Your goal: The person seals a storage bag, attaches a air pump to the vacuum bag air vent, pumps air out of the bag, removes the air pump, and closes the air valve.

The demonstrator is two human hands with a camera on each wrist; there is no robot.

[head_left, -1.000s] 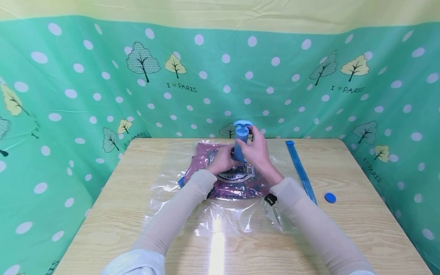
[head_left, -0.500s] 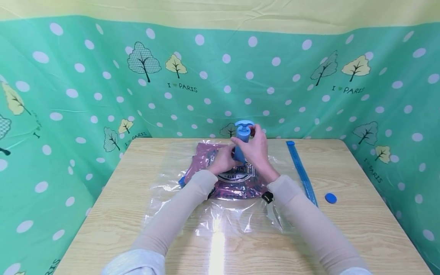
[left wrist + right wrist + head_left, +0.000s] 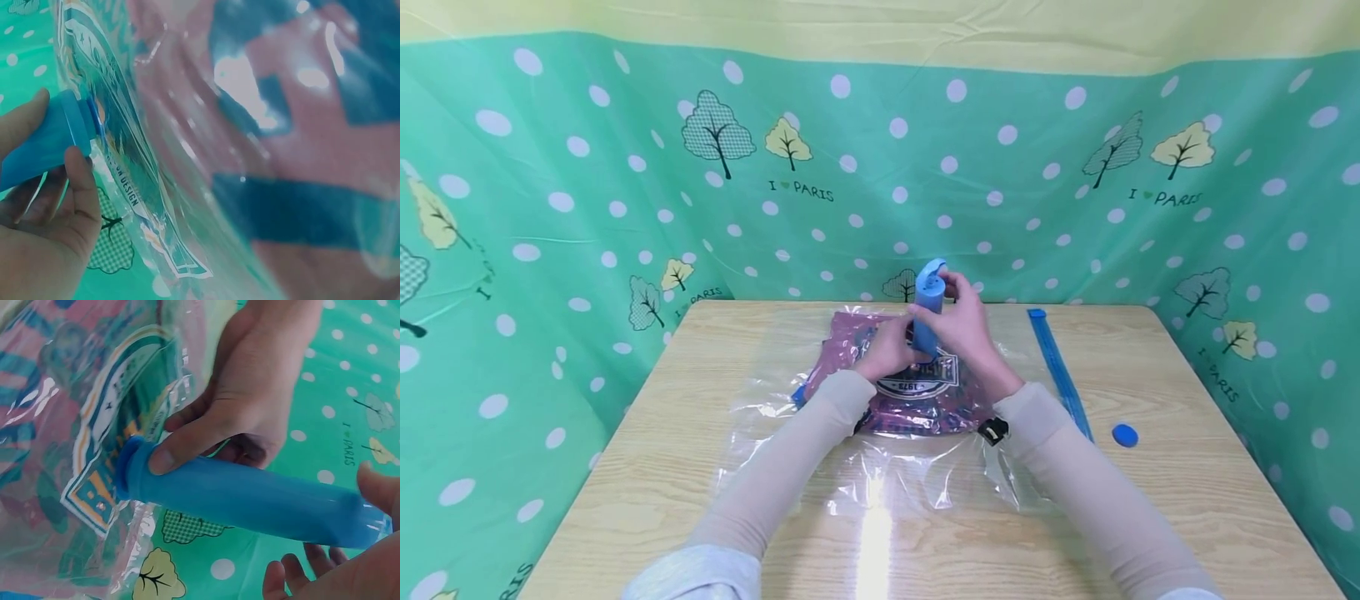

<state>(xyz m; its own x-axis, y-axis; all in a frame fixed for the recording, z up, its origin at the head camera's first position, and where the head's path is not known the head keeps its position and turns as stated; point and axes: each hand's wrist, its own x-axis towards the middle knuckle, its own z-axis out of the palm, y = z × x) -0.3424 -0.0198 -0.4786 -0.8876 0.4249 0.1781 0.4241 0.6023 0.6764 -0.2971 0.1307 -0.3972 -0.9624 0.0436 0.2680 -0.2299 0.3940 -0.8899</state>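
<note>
A blue hand pump stands upright on a clear plastic bag that lies flat on the table. Inside the bag is a folded pink and dark blue garment with a printed badge. My left hand grips the pump's lower end between thumb and fingers, right at the bag's surface. Higher up, my right hand holds the pump near its top, fingers at the curved handle. In the right wrist view the pump's body spans between the two hands, its rim against the bag.
Right of the bag lies a long blue strip, with a round blue cap in front of it. A small blue piece shows at the bag's left side. A green dotted curtain hangs behind the wooden table.
The pump's handle has turned from lying crosswise to an angled position, with my right fingers at it. The left hand and the bag stay in place.
</note>
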